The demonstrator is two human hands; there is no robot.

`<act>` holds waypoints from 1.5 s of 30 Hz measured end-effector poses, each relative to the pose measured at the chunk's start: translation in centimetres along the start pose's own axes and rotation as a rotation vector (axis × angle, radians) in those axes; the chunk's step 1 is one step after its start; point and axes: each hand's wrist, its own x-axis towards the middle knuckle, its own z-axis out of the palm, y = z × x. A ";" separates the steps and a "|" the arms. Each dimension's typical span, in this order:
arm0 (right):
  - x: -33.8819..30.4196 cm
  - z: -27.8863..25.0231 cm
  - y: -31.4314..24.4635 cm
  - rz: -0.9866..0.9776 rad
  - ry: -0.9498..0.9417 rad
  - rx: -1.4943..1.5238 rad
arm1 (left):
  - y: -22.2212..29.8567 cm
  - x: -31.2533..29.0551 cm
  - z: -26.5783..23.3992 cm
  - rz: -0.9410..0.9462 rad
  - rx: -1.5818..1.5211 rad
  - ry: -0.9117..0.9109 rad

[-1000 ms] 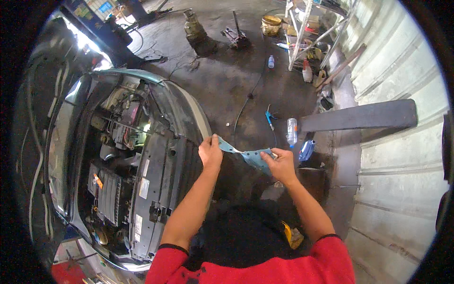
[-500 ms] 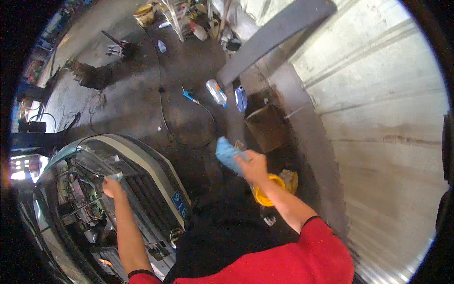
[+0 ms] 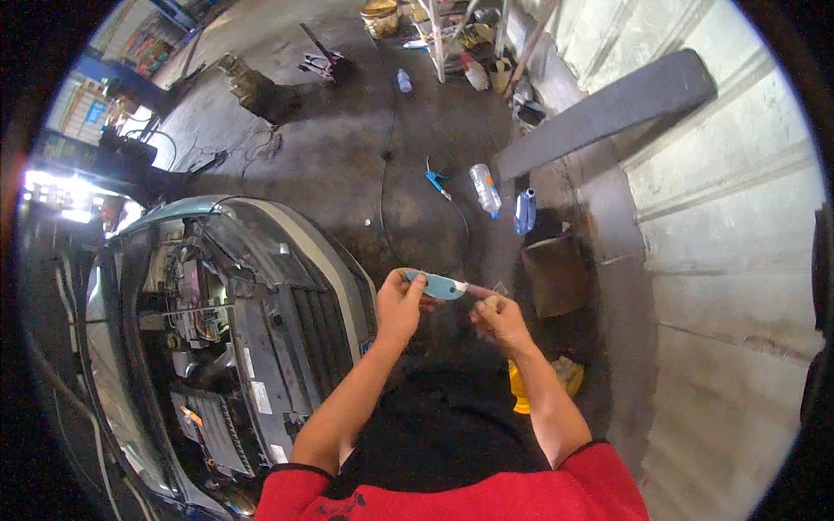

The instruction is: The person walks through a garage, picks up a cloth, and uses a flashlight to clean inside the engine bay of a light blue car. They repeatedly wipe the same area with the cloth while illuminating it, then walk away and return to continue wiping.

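In front of me, above the dark floor, my left hand (image 3: 401, 306) grips a flat, light-blue elongated piece (image 3: 445, 287) with dark round spots, its thumb on top. The piece points right and ends in a small white tip; its exact kind is unclear. Close to that tip is my right hand (image 3: 501, 323), fingers pinched around something pale that is too small and blurred to name. To my left stands a car (image 3: 300, 317) with its engine bay uncovered.
A yellow container (image 3: 519, 388) sits beside my right forearm. Beyond my hands lie a blue air blow gun (image 3: 436, 180) on its hose, a clear plastic bottle (image 3: 484, 188) and a blue bottle (image 3: 525, 213). A brown box (image 3: 556, 276) and a grey post (image 3: 608, 113) stand near the pale wall (image 3: 730, 286).
My left hand has come from over the car to the middle and now holds the light-blue piece. My right hand, which held a light-blue item, is now at its white tip. The view has turned left.
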 end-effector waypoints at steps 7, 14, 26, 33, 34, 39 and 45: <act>1.3 8.2 -7.2 -0.083 -0.190 -0.123 | 2.5 -3.2 -6.1 -0.036 0.009 -0.038; 0.9 14.4 -9.6 -0.463 -0.580 -0.562 | 5.7 -8.3 -12.3 0.027 -0.041 -0.071; -1.1 21.9 -9.4 -0.511 -0.766 -0.419 | 5.7 -13.1 -14.7 0.341 0.006 0.320; -1.3 25.0 -8.5 -0.307 -0.850 -0.695 | 5.2 -14.2 -17.7 0.342 0.151 0.434; -1.2 25.6 -8.1 -0.306 -0.900 -0.848 | 4.8 -14.6 -18.6 0.377 0.269 0.488; -1.8 29.6 -5.2 -0.589 -1.177 -0.971 | 2.3 -17.4 -23.3 0.374 0.578 0.343; -2.9 36.7 -0.9 -0.359 -1.304 -1.112 | -0.9 -20.7 -29.9 0.259 0.522 0.446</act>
